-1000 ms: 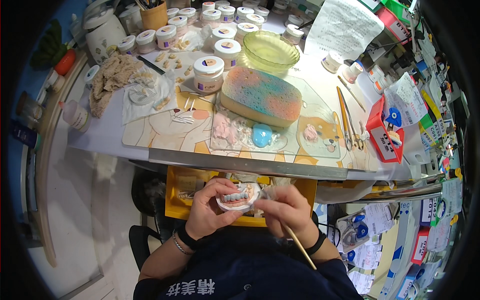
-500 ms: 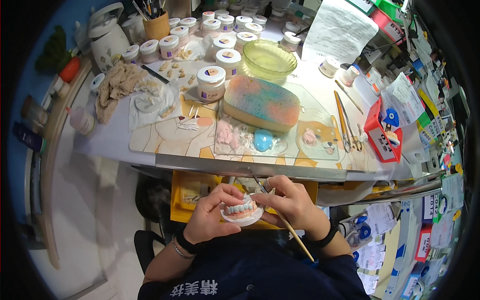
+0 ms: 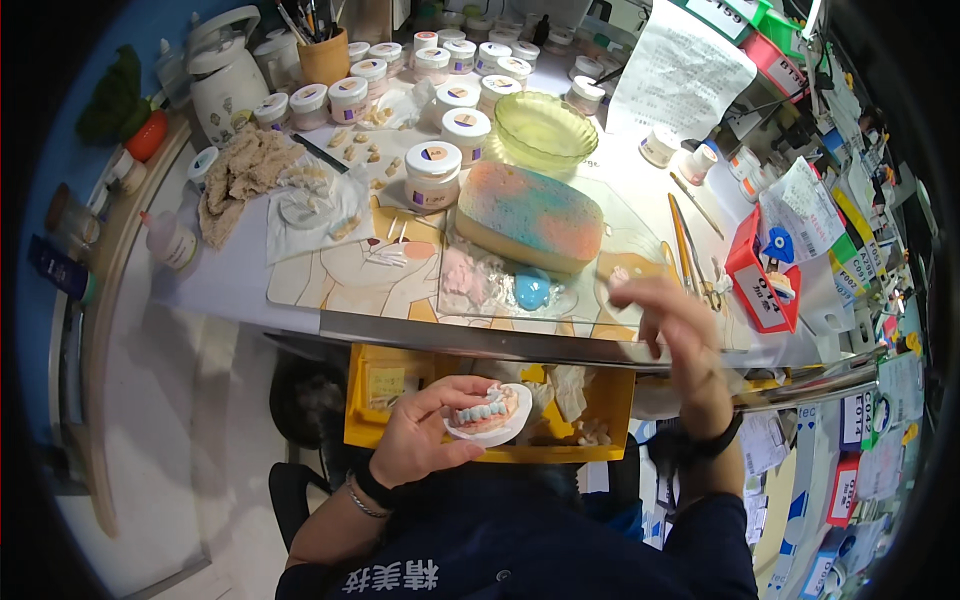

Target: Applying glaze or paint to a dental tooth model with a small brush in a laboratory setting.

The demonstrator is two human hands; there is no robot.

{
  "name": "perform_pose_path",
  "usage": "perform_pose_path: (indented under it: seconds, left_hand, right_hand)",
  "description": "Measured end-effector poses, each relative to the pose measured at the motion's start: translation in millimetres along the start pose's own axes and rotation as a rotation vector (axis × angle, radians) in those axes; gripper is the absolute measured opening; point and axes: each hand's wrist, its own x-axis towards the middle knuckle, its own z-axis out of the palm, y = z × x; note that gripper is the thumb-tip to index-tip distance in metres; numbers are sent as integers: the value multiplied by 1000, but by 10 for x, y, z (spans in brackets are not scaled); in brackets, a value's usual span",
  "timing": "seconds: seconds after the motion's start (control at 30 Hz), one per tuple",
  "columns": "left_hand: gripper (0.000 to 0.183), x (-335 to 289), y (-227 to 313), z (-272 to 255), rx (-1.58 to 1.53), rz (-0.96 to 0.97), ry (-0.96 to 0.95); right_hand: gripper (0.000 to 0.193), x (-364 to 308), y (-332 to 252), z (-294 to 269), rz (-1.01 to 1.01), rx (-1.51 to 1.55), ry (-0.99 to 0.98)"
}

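Note:
My left hand [image 3: 418,432] is closed on a dental model [image 3: 486,412], a round white plaster base with a pinkish gum and a row of pale grey-white teeth. I hold it over the open yellow drawer, fingers at its upper left and thumb along the lower edge. My right hand [image 3: 682,325] is raised at the table's front edge, smeared by motion, its fingertips near a small pink lump [image 3: 618,276]. Whether it still holds the thin brush cannot be made out. Beside it lies a glass slab [image 3: 590,305] with a blue blob [image 3: 532,289] and pink paste [image 3: 462,274].
A multicoloured sponge [image 3: 532,215] stands behind the slab, with a green glass bowl [image 3: 545,130] beyond it. Several white-lidded jars [image 3: 433,175] fill the back. Scissors [image 3: 712,290] and tools lie right, by a red tray [image 3: 757,285]. The yellow drawer [image 3: 610,450] juts out below.
My right hand has left the dental model, where it held a brush, and swung up and right to the table edge. The left hand still holds the model, now tilted a little.

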Motion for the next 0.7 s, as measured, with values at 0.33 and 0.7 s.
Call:
perform_pose_path:
  seconds: [0.33, 0.7]
  left_hand:
    - [37, -26, 110, 20, 218, 74, 28]
    - [37, 24, -4, 13, 87, 14, 33]
  right_hand:
    - [11, 1533, 641, -492, 208, -67, 132]
    - [11, -3, 52, 19, -13, -87, 128]
